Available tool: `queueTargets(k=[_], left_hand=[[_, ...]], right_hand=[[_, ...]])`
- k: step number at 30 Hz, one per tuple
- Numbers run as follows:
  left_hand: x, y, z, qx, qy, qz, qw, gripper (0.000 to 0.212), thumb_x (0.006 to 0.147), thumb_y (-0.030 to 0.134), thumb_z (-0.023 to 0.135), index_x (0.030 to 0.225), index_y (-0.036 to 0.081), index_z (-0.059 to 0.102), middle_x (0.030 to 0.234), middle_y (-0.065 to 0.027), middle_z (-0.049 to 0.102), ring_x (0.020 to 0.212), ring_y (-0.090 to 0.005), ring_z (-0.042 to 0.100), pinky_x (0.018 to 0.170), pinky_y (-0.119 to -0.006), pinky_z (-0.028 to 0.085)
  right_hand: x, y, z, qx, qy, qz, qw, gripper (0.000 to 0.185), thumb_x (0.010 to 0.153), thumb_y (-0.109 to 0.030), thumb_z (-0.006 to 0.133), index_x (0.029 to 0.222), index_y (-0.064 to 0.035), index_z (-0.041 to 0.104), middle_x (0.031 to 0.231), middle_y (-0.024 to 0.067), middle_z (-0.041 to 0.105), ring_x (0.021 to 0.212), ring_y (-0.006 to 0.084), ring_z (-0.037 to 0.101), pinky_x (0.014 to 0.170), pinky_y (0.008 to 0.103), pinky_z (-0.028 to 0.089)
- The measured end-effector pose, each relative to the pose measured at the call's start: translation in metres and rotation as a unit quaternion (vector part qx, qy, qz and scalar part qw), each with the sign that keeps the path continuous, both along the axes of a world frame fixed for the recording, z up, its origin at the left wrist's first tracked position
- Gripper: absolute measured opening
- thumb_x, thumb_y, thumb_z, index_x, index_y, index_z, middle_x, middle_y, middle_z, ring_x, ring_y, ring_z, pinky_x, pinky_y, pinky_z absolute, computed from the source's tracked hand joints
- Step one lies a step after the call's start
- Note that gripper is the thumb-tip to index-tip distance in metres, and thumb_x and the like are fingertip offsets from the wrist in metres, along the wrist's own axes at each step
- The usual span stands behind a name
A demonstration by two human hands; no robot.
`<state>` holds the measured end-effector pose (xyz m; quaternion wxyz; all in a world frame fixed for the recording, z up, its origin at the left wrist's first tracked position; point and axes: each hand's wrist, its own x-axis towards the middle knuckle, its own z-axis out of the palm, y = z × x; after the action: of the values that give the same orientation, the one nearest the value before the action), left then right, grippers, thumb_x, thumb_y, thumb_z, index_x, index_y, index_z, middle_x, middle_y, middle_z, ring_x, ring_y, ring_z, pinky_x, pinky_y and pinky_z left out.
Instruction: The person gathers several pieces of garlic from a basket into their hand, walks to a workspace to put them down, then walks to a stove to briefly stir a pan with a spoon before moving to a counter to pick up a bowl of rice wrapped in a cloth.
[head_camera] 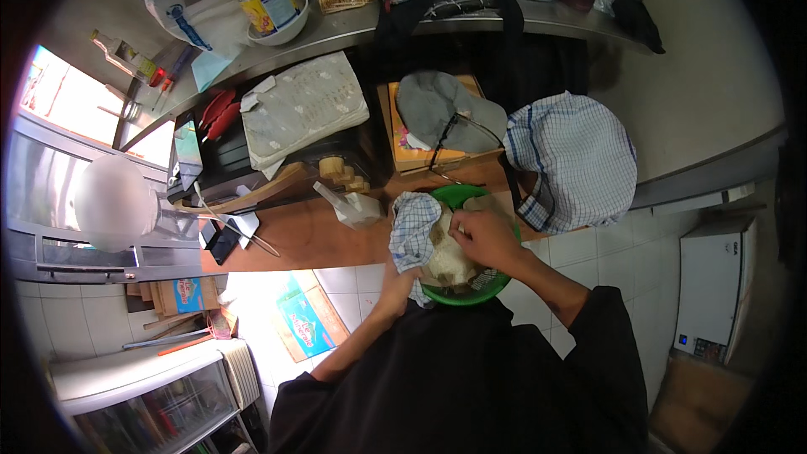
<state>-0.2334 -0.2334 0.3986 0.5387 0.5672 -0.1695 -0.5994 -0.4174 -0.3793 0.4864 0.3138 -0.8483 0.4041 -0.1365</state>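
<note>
A green plastic basket stands at the near edge of the wooden table, in front of my body. Inside it, on brown paper, lies a pale, crumbly-looking mass that I cannot name for certain. My right hand is over the basket's right part, fingers bent down at the pale mass; whether they pinch some of it is hidden. My left hand is at the basket's left rim, closed on a blue-and-white checked cloth, which hangs over that rim.
A clear plastic holder stands left of the basket. Behind are a grey cap, eyeglasses and a paper-covered stack. A cloth-covered round thing is at right. A steel shelf crosses above. A phone lies far left.
</note>
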Motion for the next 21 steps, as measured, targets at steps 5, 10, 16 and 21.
queueTargets(k=[5,10,16,21], left_hand=[[-0.005,0.003,0.003,-0.024,0.000,0.019,1.000,0.057,0.073,-0.009,0.056,0.129,0.001,0.051,0.108,-0.0072,0.062,0.099,-0.0201,0.061,0.082,-0.032,0.051],[0.000,0.012,-0.011,-0.014,-0.011,-0.017,1.000,0.046,0.074,-0.009,0.055,0.118,0.000,0.055,0.100,-0.0060,0.063,0.091,-0.0184,0.062,0.078,-0.031,0.051],[-0.003,0.013,-0.024,-0.031,-0.031,-0.008,0.999,0.042,0.074,-0.008,0.054,0.115,0.001,0.056,0.098,-0.0060,0.064,0.089,-0.0178,0.061,0.077,-0.031,0.051],[-0.010,-0.001,-0.005,-0.027,-0.015,0.057,0.998,0.048,0.073,-0.007,0.055,0.121,0.000,0.055,0.105,-0.0066,0.064,0.096,-0.0183,0.061,0.080,-0.032,0.050]], right_hand=[[0.020,-0.063,-0.002,-0.026,-0.120,-0.181,0.976,0.014,0.087,-0.020,0.068,0.094,-0.0088,0.072,0.081,0.0120,0.070,0.077,0.0326,0.070,0.073,0.0453,0.054],[0.036,-0.112,-0.021,-0.011,0.144,-0.057,0.988,0.032,0.088,-0.031,0.069,0.104,-0.0042,0.073,0.092,0.0168,0.074,0.084,0.0340,0.072,0.072,0.0440,0.056],[0.054,-0.109,-0.062,-0.125,0.182,-0.088,0.971,0.034,0.086,-0.035,0.071,0.100,-0.0051,0.073,0.089,0.0199,0.073,0.086,0.0381,0.072,0.079,0.0481,0.057],[0.042,-0.098,0.000,-0.191,0.174,-0.092,0.962,0.020,0.090,-0.027,0.066,0.092,-0.0074,0.071,0.080,0.0175,0.071,0.076,0.0375,0.071,0.067,0.0494,0.054]])
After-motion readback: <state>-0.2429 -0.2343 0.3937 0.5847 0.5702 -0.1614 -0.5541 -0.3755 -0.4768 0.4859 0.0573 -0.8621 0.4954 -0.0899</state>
